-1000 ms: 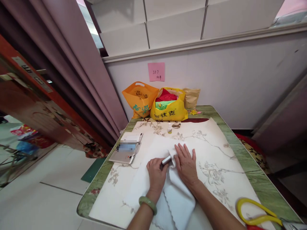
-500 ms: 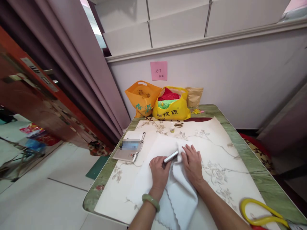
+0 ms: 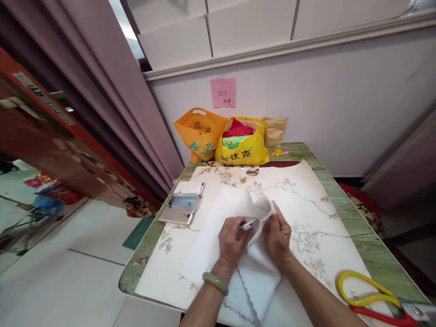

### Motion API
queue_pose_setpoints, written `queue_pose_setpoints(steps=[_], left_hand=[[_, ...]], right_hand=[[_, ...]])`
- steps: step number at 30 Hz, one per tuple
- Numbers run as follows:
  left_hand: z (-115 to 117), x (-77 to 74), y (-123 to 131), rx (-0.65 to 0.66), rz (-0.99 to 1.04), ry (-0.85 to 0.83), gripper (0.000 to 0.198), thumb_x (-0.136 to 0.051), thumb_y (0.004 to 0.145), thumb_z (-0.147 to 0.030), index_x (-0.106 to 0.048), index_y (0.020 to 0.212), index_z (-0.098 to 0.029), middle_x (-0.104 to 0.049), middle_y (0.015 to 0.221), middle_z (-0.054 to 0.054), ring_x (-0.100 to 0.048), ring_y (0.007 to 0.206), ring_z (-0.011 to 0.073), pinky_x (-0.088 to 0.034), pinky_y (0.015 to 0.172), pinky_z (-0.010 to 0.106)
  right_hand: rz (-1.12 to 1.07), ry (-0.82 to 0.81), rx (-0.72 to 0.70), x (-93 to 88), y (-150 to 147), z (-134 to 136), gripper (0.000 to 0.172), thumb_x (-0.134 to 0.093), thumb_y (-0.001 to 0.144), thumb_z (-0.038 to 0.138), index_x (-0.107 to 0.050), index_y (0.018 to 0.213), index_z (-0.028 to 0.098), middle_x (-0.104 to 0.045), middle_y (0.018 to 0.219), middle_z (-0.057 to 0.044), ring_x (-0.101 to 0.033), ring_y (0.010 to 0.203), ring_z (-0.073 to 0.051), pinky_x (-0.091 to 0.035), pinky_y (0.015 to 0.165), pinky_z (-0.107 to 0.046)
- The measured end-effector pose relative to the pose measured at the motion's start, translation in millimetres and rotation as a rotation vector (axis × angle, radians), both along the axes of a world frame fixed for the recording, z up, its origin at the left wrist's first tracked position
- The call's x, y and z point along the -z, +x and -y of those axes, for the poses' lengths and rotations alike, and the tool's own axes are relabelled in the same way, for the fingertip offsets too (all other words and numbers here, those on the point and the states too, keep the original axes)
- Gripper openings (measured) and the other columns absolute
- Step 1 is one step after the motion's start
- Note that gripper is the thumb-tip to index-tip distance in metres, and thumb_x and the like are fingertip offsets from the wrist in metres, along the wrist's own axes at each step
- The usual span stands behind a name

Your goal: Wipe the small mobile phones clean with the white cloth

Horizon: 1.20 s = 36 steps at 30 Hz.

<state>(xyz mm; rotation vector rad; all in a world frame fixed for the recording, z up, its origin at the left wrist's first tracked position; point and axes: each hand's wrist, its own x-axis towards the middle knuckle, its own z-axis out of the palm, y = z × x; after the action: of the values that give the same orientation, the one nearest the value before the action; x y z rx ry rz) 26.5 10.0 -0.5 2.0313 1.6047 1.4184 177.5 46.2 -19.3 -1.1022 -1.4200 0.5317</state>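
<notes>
1. our left hand grips a silver object over the white cloth.
2. our right hand pinches the cloth's raised edge beside it.
3. the edge is up, the object's end uncovered; what remains, we cannot tell.

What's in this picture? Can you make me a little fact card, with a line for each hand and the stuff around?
Left hand: holding a small silver-edged object
Right hand: gripping the raised edge of the white cloth
Left wrist: green bangle
Under the cloth: flowered sheet
Near right corner: scissors with yellow and red handles
Back of table: orange bag, yellow bag, brown packet
Wall: pink note reading 357
Too hidden to tell: what the silver-edged object is
</notes>
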Motion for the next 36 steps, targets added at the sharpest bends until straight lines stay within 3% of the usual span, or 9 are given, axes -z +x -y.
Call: queue_pose_setpoints(steps=[5, 10, 16, 19, 25, 28, 30, 32, 36], left_hand=[[-4, 5.4, 5, -0.036, 0.040, -0.114, 0.019, -0.054, 0.085, -0.027, -0.064, 0.099, -0.019, -0.068, 0.092, 0.008, -0.063, 0.085, 0.0208, -0.052, 0.078, 0.035], [-13, 8.6, 3, -0.053, -0.011, -0.203, 0.016, -0.060, 0.080, -0.027, -0.065, 0.092, -0.019, -0.068, 0.086, 0.008, -0.062, 0.082, 0.0225, -0.050, 0.077, 0.037], [-13, 11.2, -4, -0.157, -0.061, -0.197, 0.012, -0.056, 0.080, -0.018, -0.064, 0.089, -0.019, -0.065, 0.085, 0.007, -0.058, 0.085, 0.0226, -0.048, 0.077, 0.039], [-11, 6.2, -7, -0.135, 0.017, -0.149, 0.014, -0.055, 0.083, -0.020, -0.063, 0.094, -0.020, -0.064, 0.090, 0.005, -0.057, 0.090, 0.0215, -0.048, 0.081, 0.038], [-11, 7.8, -10, -0.210, 0.190, -0.161, 0.014, -0.061, 0.083, -0.032, -0.061, 0.091, -0.021, -0.060, 0.084, 0.002, -0.056, 0.076, 0.0163, -0.048, 0.070, 0.029], [-11, 8.1, -8, -0.196, 0.152, -0.217, 0.014, -0.065, 0.080, -0.033, -0.063, 0.088, -0.021, -0.062, 0.079, 0.000, -0.056, 0.073, 0.0157, -0.047, 0.069, 0.029], [-10, 6.4, -6, -0.172, 0.070, -0.238, 0.012, -0.066, 0.077, -0.030, -0.063, 0.084, -0.022, -0.063, 0.076, 0.000, -0.056, 0.073, 0.0167, -0.046, 0.071, 0.030], [-10, 5.6, -6, -0.162, 0.021, -0.236, 0.010, -0.066, 0.075, -0.028, -0.064, 0.081, -0.021, -0.064, 0.074, 0.000, -0.057, 0.073, 0.0179, -0.046, 0.070, 0.031], [-12, 9.0, -7, -0.166, 0.034, -0.166, 0.013, -0.061, 0.074, -0.026, -0.065, 0.083, -0.018, -0.067, 0.079, 0.005, -0.060, 0.074, 0.0214, -0.048, 0.068, 0.033]], right_hand=[[0.290, 0.185, -0.295, -27.2, -10, 13, 0.035, -0.045, 0.094, 0.036, -0.064, 0.122, 0.028, -0.058, 0.133, -0.004, -0.048, 0.128, -0.026, -0.028, 0.113, -0.052], [0.038, 0.047, -0.281, -30.3, -17, 13, 0.044, -0.052, 0.090, 0.034, -0.054, 0.133, 0.023, -0.056, 0.133, -0.009, -0.052, 0.123, -0.025, -0.043, 0.104, -0.041], [-0.194, -0.185, -0.322, -32.7, -16, 14, 0.036, -0.045, 0.094, 0.039, -0.061, 0.121, 0.022, -0.066, 0.113, -0.004, -0.061, 0.104, -0.022, -0.047, 0.093, -0.034], [-0.280, -0.255, -0.205, -30.2, -11, 5, 0.038, -0.042, 0.094, 0.043, -0.062, 0.117, 0.020, -0.066, 0.114, -0.005, -0.059, 0.105, -0.022, -0.044, 0.094, -0.034], [-0.525, -0.370, 0.260, -23.2, 11, -21, 0.049, -0.043, 0.091, 0.050, -0.060, 0.120, 0.016, -0.066, 0.115, -0.009, -0.058, 0.107, -0.024, -0.043, 0.093, -0.036], [-0.508, -0.352, 0.339, -22.5, 15, -20, 0.050, -0.039, 0.093, 0.049, -0.059, 0.124, 0.015, -0.064, 0.120, -0.010, -0.057, 0.111, -0.025, -0.043, 0.095, -0.038], [-0.402, -0.314, 0.236, -21.8, 12, -14, 0.048, -0.036, 0.095, 0.046, -0.056, 0.128, 0.017, -0.064, 0.120, -0.010, -0.058, 0.110, -0.025, -0.045, 0.094, -0.040], [-0.162, -0.203, 0.007, -21.4, 5, -8, 0.044, -0.035, 0.097, 0.040, -0.052, 0.132, 0.019, -0.063, 0.123, -0.009, -0.057, 0.114, -0.025, -0.043, 0.099, -0.043], [0.497, 0.146, -0.479, -22.1, -9, -3, 0.045, -0.041, 0.096, 0.030, -0.044, 0.141, 0.027, -0.056, 0.136, -0.004, -0.042, 0.134, -0.023, -0.017, 0.116, -0.052]])
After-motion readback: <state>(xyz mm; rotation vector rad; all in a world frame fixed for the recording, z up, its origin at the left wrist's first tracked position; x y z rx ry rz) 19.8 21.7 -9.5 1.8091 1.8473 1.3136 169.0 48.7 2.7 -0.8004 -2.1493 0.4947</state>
